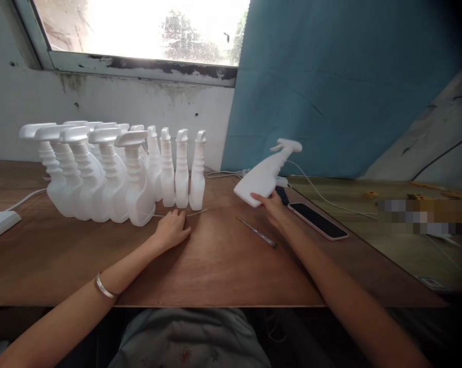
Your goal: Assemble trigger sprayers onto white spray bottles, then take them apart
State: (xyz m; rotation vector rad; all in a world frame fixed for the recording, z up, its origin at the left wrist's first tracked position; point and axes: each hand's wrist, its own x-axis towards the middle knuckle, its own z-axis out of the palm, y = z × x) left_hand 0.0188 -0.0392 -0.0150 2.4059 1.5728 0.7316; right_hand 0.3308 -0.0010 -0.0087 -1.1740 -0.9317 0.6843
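My right hand grips a white spray bottle by its lower end, above the table. The bottle is tilted, its trigger head up and to the right. My left hand rests on the wooden table, thumb apart from the fingers. A thin pale tube lies along the table and shows on both sides of my left fingertips; whether they press on it is hidden. Just beyond that hand, white spray bottles stand upright in close rows. Between my hands lies a slim screwdriver.
A phone lies to the right of my right forearm, with a white cable running behind it. At the left edge is a white power strip. A blue cloth hangs behind, beside a window.
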